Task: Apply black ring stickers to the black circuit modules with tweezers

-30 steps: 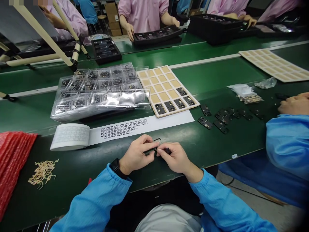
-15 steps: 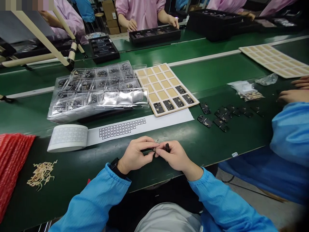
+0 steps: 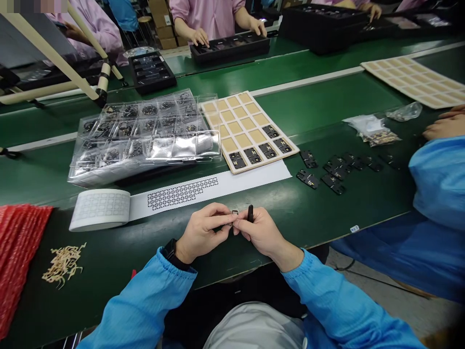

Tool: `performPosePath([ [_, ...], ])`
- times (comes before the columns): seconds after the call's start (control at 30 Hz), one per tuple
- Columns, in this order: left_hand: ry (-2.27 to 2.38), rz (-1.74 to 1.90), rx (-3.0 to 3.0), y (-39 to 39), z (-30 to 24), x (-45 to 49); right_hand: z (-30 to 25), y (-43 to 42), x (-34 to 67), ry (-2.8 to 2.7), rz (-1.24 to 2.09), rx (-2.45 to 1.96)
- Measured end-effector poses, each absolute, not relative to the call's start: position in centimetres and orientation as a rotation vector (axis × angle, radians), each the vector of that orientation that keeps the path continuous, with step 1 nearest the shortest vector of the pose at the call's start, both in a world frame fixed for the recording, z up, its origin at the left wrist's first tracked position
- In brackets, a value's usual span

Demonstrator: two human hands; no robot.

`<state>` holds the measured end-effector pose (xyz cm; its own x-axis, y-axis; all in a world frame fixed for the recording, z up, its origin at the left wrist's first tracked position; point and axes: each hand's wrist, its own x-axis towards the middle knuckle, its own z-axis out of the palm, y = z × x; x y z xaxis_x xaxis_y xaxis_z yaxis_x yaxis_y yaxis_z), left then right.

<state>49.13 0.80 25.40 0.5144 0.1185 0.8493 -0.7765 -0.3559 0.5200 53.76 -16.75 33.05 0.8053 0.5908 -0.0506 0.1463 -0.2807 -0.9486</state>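
My left hand (image 3: 203,232) and my right hand (image 3: 259,232) meet over the near edge of the green bench, fingertips pinched together. Between them is a small black part (image 3: 234,213); both hands grip it. A short black stick-like tool (image 3: 250,213) stands up from my right hand's fingers. Just beyond lies a white label strip (image 3: 218,186) with a grid of small black squares, unrolled from a roll (image 3: 100,209). A beige tray (image 3: 250,131) behind it holds a few black parts in its near pockets.
Clear blister trays (image 3: 145,138) lie at the left. Several loose black parts (image 3: 334,169) lie at the right, near a co-worker's blue sleeve (image 3: 436,179). Red material (image 3: 18,242) and tan scraps (image 3: 63,261) lie at far left. People in pink work at black trays (image 3: 228,48) across the belt.
The small part has been turned between my fingertips and the black tool now stands upright in my right hand. The view has shifted slightly; the co-worker's hand at the right moved back.
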Motion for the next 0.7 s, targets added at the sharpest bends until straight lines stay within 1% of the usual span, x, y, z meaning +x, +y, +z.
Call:
performPosePath([
  [0.4,-0.54,1.121,1.685,0.76,25.16,49.14,32.9,-16.84,53.61,-0.572,0.449,-1.823],
  [0.7,-0.553,1.142,1.706,0.39,24.86,49.11,33.06,-16.32,53.24,-0.616,0.274,-1.928],
])
